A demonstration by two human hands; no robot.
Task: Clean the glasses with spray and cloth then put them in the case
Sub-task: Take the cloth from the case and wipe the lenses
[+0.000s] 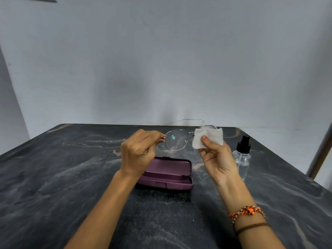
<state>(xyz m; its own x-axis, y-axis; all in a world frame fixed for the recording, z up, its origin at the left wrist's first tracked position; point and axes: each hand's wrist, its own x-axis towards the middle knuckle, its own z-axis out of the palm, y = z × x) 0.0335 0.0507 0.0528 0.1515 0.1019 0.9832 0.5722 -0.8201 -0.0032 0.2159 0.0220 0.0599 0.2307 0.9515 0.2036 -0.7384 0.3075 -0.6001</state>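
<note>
Two hands are busy: my left hand (pixel 138 151) pinches the glasses (pixel 177 141) by the hinge, and my right hand (pixel 218 159) presses the cloth (pixel 208 138) over the lens at 3 o'clock. Droplets on the bare lens suggest spraying is done and wiping half-finished. The open case (pixel 167 175) waits at 6 o'clock, the spray bottle (pixel 242 155) further right.

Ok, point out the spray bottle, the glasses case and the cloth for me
spray bottle (pixel 242 159), head view, on its clear body below the black pump.
glasses case (pixel 168 167), head view, on the inside of its open purple lid.
cloth (pixel 209 136), head view, on the white fold over the lens.
</note>
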